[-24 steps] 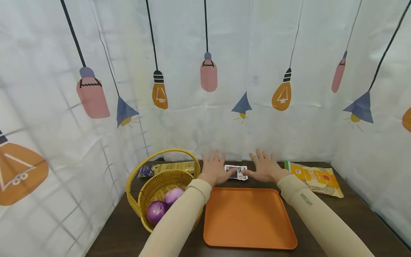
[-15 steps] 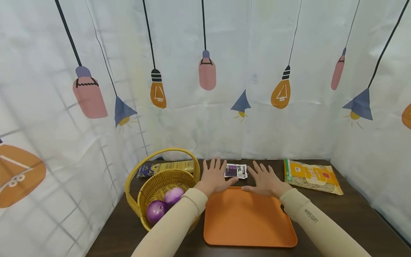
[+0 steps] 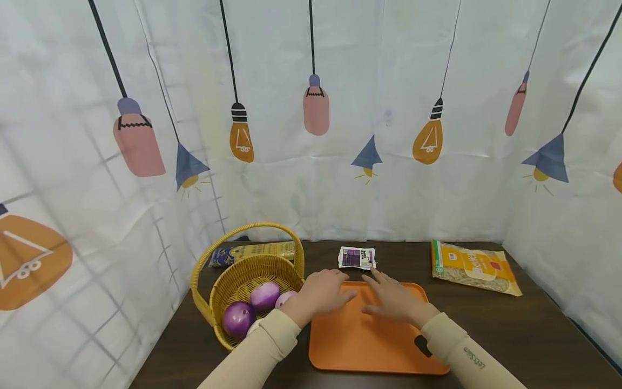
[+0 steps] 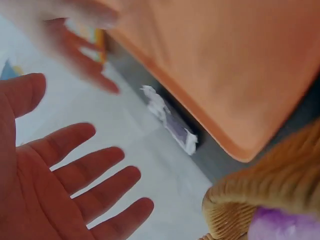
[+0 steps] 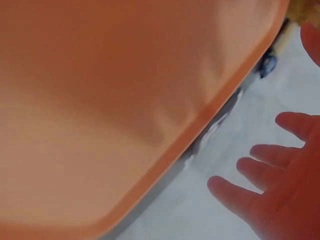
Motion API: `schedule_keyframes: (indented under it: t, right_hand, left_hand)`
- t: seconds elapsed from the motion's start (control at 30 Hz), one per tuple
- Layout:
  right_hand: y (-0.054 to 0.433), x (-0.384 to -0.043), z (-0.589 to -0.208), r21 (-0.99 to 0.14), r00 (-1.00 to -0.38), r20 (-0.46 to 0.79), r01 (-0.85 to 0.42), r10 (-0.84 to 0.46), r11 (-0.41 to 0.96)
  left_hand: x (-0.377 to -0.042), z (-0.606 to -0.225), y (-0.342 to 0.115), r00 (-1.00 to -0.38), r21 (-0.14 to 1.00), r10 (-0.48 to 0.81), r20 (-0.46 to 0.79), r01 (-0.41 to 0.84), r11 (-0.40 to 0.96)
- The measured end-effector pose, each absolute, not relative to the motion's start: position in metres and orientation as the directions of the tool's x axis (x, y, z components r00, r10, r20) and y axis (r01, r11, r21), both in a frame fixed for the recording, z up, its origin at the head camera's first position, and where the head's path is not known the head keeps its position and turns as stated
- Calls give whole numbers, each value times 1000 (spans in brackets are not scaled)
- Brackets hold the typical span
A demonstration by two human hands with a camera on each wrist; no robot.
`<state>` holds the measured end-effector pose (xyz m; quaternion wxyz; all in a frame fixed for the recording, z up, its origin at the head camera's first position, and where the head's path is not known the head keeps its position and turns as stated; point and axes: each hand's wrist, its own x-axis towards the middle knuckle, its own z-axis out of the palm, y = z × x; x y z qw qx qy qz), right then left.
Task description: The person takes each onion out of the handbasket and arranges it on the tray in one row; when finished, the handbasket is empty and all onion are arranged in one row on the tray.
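Note:
My left hand [image 3: 320,293] hovers over the left back part of an orange tray [image 3: 364,346], fingers loosely extended and holding nothing. Opposite it, my right hand [image 3: 394,298] hangs over the tray's right back part, its fingers spread and free of any object. In the left wrist view the left palm [image 4: 35,195] shows bare. A small white and purple packet [image 3: 357,258] lies just behind the tray, beyond the fingertips. Beside the left forearm stands a yellow wicker basket [image 3: 228,292] with a tall handle, containing purple onions [image 3: 238,320], partly covered by the sleeve.
Behind the basket lies a long yellow and blue packet [image 3: 262,252]. A yellow and orange bag [image 3: 476,268] rests at the back right of the dark table [image 3: 515,335]. White curtains [image 3: 301,194] with printed lamps enclose the back and sides.
Both hands have drawn back toward the body, from around the packet to above the tray. The packet is now fully uncovered. Nothing was picked up.

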<state>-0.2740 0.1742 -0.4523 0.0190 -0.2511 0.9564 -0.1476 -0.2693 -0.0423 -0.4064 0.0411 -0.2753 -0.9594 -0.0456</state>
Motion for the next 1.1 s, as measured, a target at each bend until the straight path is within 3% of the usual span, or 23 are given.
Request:
schedule_keyframes:
  t: [0.13,0.33,0.43,0.53,0.67,0.83,0.97,1.1]
  right_hand:
    - [164,-268,-455,-357,-856,21,-488,-516,796]
    - [147,-261,-462,-367,-830,12,-522,-557,770]
    - [138,-258,-463,-367,-811,45,-556,-583,746]
    - [130,-256,-461,-357,-795,88,-588,-601,726]
    - [118,-254,-457,-353,-781,130,-612,-611,707]
    - [103,-253,-453,-365,-767,162,-630,-620,685]
    - [91,-251,-452,-391,-755,193,-645,-627,657]
    - [79,-247,-452,-399,-747,237,-658,-621,639]
  left_hand:
    - [-258,-403,-53,-846,163,509,158,531,832]
    - [-248,-396,-81,-868,365,434,241,496,788]
    - [-245,-390,-106,-875,455,343,342,474,754]
    - [-245,-383,-133,-837,493,243,490,496,714]
    - [-239,-375,-166,-697,448,147,701,592,670]
    - [-225,-366,-197,-394,323,4,919,759,565]
    - [-213,-355,-211,-188,274,-215,958,813,513]
    - [-202,-348,-220,-115,314,-401,909,822,476]
